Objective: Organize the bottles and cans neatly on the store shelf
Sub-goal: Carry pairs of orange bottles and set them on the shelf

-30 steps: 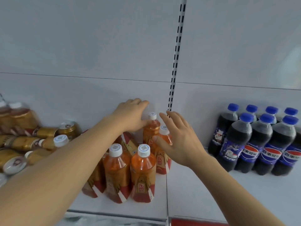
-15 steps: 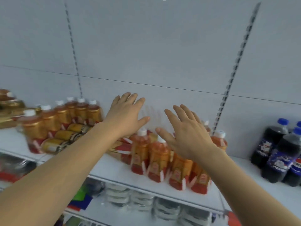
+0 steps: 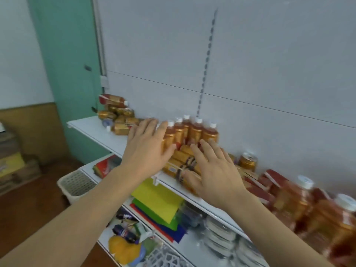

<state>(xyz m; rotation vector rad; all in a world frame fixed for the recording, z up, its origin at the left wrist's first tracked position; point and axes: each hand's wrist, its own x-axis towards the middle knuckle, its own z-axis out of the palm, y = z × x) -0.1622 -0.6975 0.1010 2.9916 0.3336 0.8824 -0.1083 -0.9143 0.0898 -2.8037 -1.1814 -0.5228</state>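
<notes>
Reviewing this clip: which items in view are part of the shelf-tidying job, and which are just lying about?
Part of the job:
- upright amber bottles
- toppled bottles under both hands
- gold can
- far-left bottle heap
- near-right bottles
- shelf

Lying about:
- white basket
- coloured sheets
- cardboard boxes

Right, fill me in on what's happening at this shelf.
A person is tidying drinks on a white store shelf. Both hands are spread open: the left hand in front of a row of upright amber bottles, the right hand over bottles lying on their sides. Neither hand grips anything. A gold can stands further right.
</notes>
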